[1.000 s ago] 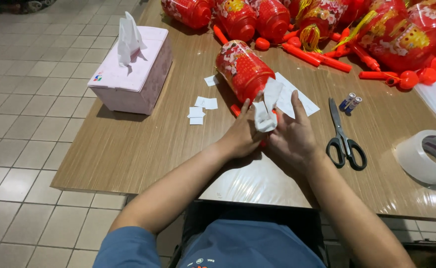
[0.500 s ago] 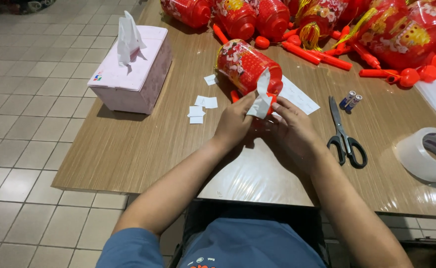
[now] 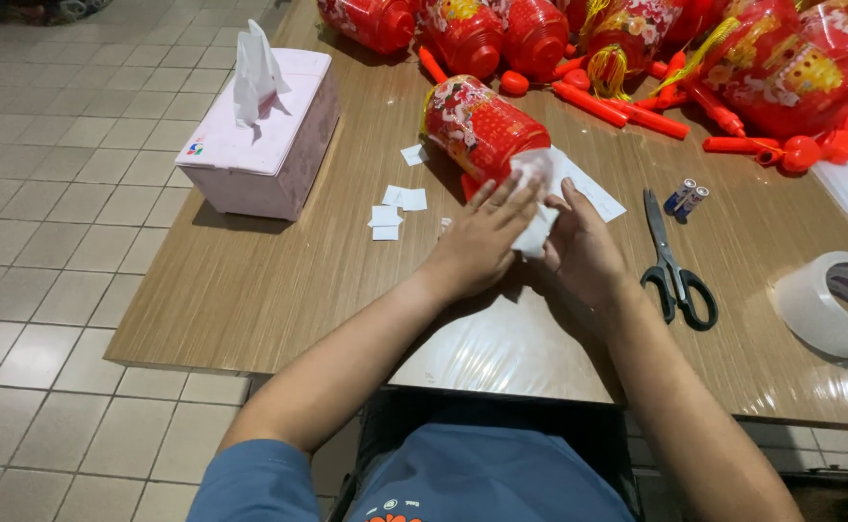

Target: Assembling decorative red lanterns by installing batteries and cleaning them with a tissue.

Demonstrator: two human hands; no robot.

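Head view, left hand [image 3: 477,242] flat on tissue [image 3: 538,198], right hand [image 3: 578,246] seemingly pinching it, lantern [image 3: 482,126] just beyond.

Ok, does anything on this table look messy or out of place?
Small white paper scraps lie scattered on the wooden table left of the hands. Two loose batteries sit beside the scissors, and could roll. Nothing looks spilled or broken.

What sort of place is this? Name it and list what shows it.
Likely a small craft or assembly spot, perhaps in a home or shop: a wooden table on a tiled floor, heaped red lanterns, with scissors, a tape roll and a tissue box at hand.
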